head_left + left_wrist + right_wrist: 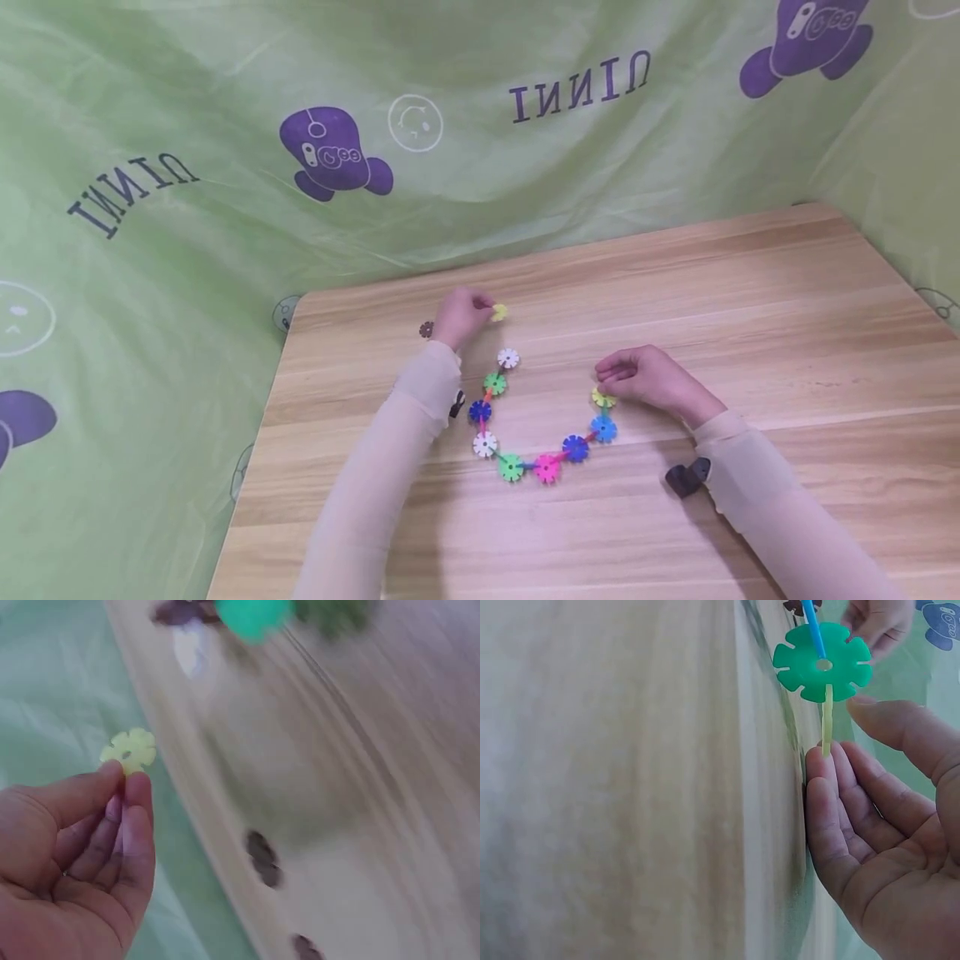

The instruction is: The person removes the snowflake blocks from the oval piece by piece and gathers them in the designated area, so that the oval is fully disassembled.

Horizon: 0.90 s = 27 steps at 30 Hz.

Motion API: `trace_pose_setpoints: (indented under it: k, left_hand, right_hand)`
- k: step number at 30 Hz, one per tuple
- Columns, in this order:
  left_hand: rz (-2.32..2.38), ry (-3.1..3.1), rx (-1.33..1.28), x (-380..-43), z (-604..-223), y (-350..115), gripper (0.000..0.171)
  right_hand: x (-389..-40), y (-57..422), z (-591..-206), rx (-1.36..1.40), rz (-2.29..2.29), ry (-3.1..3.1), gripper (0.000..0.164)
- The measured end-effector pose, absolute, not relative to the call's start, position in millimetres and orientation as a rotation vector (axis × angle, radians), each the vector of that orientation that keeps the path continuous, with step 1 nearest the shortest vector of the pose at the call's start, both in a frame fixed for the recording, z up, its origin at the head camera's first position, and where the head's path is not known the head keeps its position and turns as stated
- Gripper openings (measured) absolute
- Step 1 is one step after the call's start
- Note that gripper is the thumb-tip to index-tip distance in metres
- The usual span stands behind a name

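Observation:
My left hand (pixel 461 315) pinches a pale yellow notched plastic disc (pixel 139 742) between thumb and fingertips, past the far left end of a curved chain of interlocking discs (pixel 547 472). The chain joins white, green, blue and pink discs in a U on the table. At its right end my right hand (pixel 648 382) touches a yellow disc (pixel 603 400) with its fingertips. In the right wrist view that yellow disc (pixel 826 727) is edge-on, slotted into a green disc (pixel 802 669), and the thumb stands apart from the fingers.
A loose brown disc (pixel 427 330) lies beside the left hand; the left wrist view shows two dark discs, one of them a brown disc (pixel 263 859) near the table edge. A green cloth (pixel 480 200) with purple prints hangs behind the wooden table (pixel 787 333).

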<state>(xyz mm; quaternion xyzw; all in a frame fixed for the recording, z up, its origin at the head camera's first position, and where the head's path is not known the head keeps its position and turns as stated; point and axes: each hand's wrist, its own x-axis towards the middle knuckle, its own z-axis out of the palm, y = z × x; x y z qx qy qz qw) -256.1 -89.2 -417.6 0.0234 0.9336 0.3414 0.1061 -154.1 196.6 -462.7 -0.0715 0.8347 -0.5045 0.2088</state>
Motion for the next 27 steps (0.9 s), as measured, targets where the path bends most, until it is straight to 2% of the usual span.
trace_pose_setpoints:
  k: [13, 21, 27]
  left_hand:
    - [0.827, 2.842, -0.115, -269, -437, -108, 0.018]
    - [0.775, 2.894, -0.076, -267, -441, -120, 0.015]
    - [0.899, 2.827, 0.013, -251, -428, -103, 0.019]
  right_hand:
    - [-154, 198, -462, -0.225, -1.36, 2.364, 0.04]
    - [-154, 192, -458, -0.254, -1.325, 2.38, 0.038]
    - [-149, 195, -453, -0.243, -1.21, 2.462, 0.036]
